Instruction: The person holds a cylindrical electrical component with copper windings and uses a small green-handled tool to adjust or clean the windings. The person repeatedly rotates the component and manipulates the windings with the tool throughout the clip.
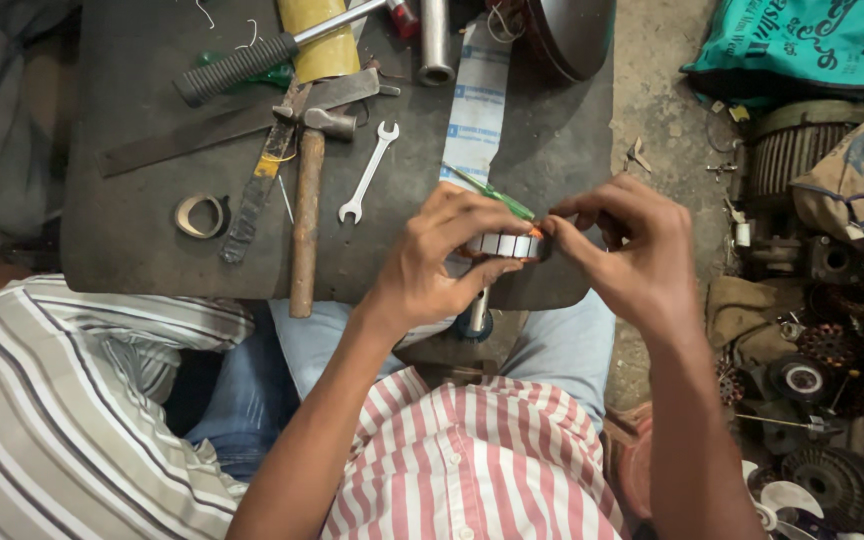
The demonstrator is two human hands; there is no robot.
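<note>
Gripped by left hand [447, 255]: small segmented metal cylinder [505, 244], axis vertical, at worktop [132, 230] near edge; right hand [632, 250] fingertips pinched on its right end.

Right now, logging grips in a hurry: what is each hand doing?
Left hand: closed on the small ringed metal cylinder, with a green-handled tool under its fingers.
Right hand: fingertips pinched at the cylinder's right end.

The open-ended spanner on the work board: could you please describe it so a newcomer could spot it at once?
Start at the dark work board across the person's lap. Just right of the wooden-handled hammer, ahead of the left hand, lies the spanner. It is the only slim, bright silver tool with an open jaw at each end.
</note>
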